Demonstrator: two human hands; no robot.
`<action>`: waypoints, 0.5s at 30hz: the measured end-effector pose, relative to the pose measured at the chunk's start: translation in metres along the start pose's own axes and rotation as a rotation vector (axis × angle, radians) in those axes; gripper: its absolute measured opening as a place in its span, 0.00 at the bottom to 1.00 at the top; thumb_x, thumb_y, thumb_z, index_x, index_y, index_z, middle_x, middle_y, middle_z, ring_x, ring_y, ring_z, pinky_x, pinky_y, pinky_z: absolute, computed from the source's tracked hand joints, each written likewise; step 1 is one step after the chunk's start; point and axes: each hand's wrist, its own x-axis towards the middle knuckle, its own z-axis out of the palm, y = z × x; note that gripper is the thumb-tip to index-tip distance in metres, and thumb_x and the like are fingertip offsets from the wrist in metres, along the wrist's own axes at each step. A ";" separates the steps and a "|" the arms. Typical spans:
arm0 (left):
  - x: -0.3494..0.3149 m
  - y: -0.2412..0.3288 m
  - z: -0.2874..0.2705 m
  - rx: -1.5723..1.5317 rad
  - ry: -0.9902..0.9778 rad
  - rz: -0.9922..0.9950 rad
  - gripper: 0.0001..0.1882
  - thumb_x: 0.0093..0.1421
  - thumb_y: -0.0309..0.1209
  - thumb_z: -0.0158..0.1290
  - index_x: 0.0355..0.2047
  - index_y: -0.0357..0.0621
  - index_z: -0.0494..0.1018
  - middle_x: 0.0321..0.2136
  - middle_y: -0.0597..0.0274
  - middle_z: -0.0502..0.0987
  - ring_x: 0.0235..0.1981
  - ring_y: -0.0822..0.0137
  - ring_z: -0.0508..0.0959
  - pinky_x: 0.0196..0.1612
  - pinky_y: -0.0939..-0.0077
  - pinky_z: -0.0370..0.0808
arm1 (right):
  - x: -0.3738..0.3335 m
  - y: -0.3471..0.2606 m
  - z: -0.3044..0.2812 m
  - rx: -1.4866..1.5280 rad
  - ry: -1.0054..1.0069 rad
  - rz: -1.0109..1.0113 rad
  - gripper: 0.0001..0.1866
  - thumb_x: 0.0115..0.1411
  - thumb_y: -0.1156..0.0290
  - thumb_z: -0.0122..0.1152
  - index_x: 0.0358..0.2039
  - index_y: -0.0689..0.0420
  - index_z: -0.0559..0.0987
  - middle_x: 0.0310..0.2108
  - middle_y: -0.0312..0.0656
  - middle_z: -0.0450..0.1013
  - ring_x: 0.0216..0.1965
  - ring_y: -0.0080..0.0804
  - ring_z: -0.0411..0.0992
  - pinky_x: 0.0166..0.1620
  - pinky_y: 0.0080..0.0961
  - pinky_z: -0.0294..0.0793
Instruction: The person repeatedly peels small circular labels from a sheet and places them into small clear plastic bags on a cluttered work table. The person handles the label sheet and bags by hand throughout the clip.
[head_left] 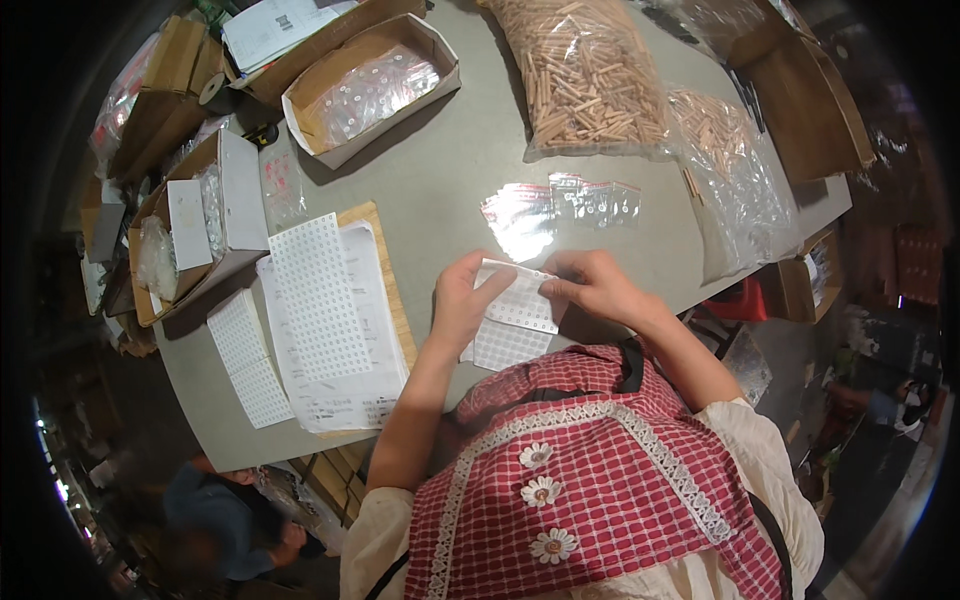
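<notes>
Between my two hands is a white sheet of small round stickers (522, 300), held up near the table's front edge. My left hand (466, 295) pinches its left side with the thumb on top. At its upper right corner the thumb and fingers of my right hand (592, 284) are pressed together on the sheet. Below hangs or lies another sheet part with pale round marks (512, 345); whether it belongs to the same sheet I cannot tell. Just beyond my hands lie several small clear zip bags (600, 205) with round stickers on them, overlapping and partly washed out by glare.
Left of my hands, sticker sheets (320, 300) lie on papers over a wooden board (395, 290). A white carton (440, 75) of bags stands behind. Large clear bags of wooden dowels (590, 80) fill the back right. Opened boxes (235, 190) crowd the left edge.
</notes>
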 end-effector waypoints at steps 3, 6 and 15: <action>-0.001 -0.006 0.003 0.146 0.066 0.033 0.06 0.66 0.26 0.61 0.40 0.36 0.80 0.31 0.67 0.82 0.33 0.80 0.78 0.35 0.84 0.73 | 0.007 0.006 0.006 -0.237 0.200 -0.376 0.10 0.59 0.73 0.65 0.40 0.61 0.77 0.35 0.51 0.76 0.41 0.48 0.76 0.44 0.40 0.74; -0.001 -0.008 0.005 0.256 0.108 0.072 0.05 0.65 0.26 0.61 0.38 0.36 0.80 0.31 0.69 0.82 0.32 0.81 0.77 0.35 0.84 0.73 | 0.013 0.003 -0.001 -0.489 0.144 -0.469 0.17 0.54 0.77 0.65 0.45 0.59 0.77 0.40 0.53 0.74 0.44 0.55 0.73 0.46 0.45 0.74; 0.000 -0.005 0.007 0.328 0.147 0.093 0.07 0.65 0.29 0.62 0.38 0.36 0.80 0.30 0.70 0.82 0.32 0.82 0.77 0.35 0.83 0.73 | 0.006 -0.003 0.012 -0.845 0.246 -0.614 0.13 0.53 0.72 0.65 0.39 0.59 0.74 0.35 0.47 0.74 0.41 0.51 0.74 0.45 0.42 0.75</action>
